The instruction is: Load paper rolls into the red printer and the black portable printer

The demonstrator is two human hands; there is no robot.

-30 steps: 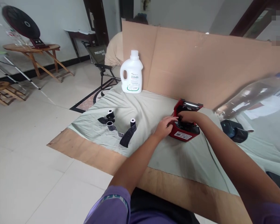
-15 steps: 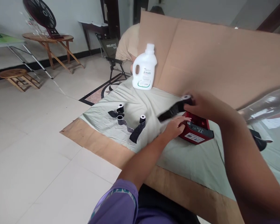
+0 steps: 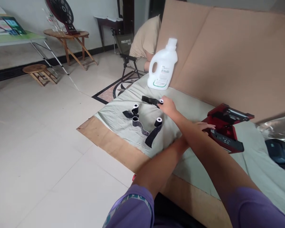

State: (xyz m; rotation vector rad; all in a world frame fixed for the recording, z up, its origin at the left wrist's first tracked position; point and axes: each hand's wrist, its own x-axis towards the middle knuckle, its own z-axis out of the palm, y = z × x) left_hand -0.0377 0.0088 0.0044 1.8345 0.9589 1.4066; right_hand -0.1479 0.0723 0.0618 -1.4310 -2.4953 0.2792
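Work surface: pale green cloth (image 3: 256, 167) over cardboard on a tiled floor. Right hand (image 3: 168, 107) pinches a black roll (image 3: 152, 100) low over the cloth, beside three loose rolls (image 3: 158, 121). Left hand (image 3: 205, 126) lies flat, fingers extended, against the red printer (image 3: 224, 118). The printer lid stands open. Judged status: roll out, not yet released.

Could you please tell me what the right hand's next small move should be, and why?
Probably set the roll down on the cloth and let go: the right hand holds it low beside three other rolls, and the red printer stands open.
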